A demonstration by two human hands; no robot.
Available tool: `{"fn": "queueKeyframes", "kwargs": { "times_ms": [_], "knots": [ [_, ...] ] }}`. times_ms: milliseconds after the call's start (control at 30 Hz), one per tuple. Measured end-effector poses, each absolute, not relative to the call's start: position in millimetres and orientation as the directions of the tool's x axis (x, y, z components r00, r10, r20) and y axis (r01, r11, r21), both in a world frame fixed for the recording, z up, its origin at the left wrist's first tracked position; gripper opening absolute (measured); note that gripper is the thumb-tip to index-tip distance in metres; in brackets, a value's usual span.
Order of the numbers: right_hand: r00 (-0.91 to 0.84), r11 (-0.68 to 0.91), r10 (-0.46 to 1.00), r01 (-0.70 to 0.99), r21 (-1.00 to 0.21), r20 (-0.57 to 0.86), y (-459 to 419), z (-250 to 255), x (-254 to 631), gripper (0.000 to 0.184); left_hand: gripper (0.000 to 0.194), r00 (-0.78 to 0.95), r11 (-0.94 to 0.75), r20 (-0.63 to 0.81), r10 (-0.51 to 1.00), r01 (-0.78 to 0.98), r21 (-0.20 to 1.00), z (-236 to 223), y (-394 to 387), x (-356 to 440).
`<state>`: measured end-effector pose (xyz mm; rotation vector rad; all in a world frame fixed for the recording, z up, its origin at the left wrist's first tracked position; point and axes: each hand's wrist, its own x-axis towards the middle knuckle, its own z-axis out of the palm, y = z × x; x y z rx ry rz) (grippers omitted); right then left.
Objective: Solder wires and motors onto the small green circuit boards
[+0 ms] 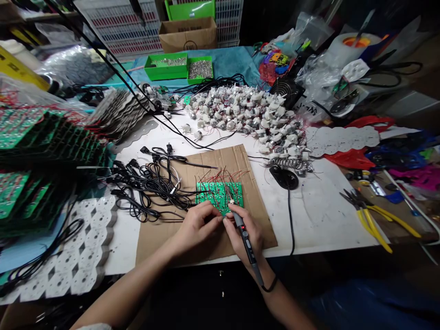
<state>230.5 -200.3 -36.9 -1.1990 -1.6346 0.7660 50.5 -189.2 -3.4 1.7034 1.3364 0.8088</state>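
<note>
A green circuit board (220,195) with thin red and black wires lies on a sheet of brown cardboard (206,215) near the table's front edge. My right hand (244,233) is wrapped round a grey soldering iron (245,238) with a red light on its body; the tip rests at the board's near edge. My left hand (197,224) rests on the cardboard beside it, fingers pinched at the board's near edge on something too small to name.
Black power cords (151,181) lie tangled left of the cardboard. Stacks of green boards (41,160) fill the left. A heap of small white motors (250,114) lies behind. Yellow-handled pliers (371,217) lie at the right. Green trays (178,68) and a cardboard box (188,33) stand at the back.
</note>
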Motion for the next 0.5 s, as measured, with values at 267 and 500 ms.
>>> {"fn": "queueKeyframes", "kwargs": {
  "times_ms": [267,500],
  "knots": [
    [-0.042,0.298,0.952,0.349,-0.889,0.303,-201.9,-40.9,228.5,0.025,0.021,0.244,-0.083,-0.03,0.969,0.439,0.895,-1.5,-187.3,48.3],
    [-0.056,0.296,0.955,0.29,-0.91,0.292,-200.7,-41.2,229.5,0.03,0.025,0.288,-0.072,-0.079,0.954,0.478,0.875,3.1,-186.9,48.9]
  ]
}}
